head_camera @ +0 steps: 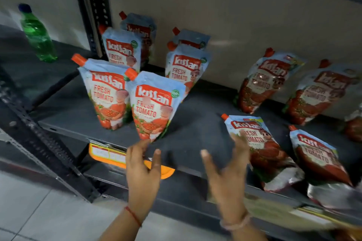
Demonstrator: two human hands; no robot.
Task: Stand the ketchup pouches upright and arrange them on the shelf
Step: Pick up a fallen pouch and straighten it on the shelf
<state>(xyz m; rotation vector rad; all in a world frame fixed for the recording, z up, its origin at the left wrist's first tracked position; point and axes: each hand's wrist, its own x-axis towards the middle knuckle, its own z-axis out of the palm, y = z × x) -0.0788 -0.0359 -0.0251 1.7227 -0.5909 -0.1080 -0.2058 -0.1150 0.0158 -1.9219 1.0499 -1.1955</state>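
Note:
Several ketchup pouches with red caps stand upright at the left of the dark shelf point(195, 123); the nearest upright pouch point(154, 105) is at the front. Two pouches point(266, 82) lean against the back wall on the right. Two more lie flat near the front right: one flat pouch point(260, 146) and another flat pouch point(321, 158). My left hand point(143, 170) is open just below the nearest upright pouch, fingertips close to its base. My right hand point(227, 170) is open, fingers spread, fingertips overlapping the left edge of the flat pouch.
A green plastic bottle point(37, 35) stands on the neighbouring shelf at the left, beyond the black perforated upright post point(92, 6). An orange price-tag holder point(117, 156) hangs on the shelf's front edge. A beige wall backs the shelf. Pale floor tiles lie below.

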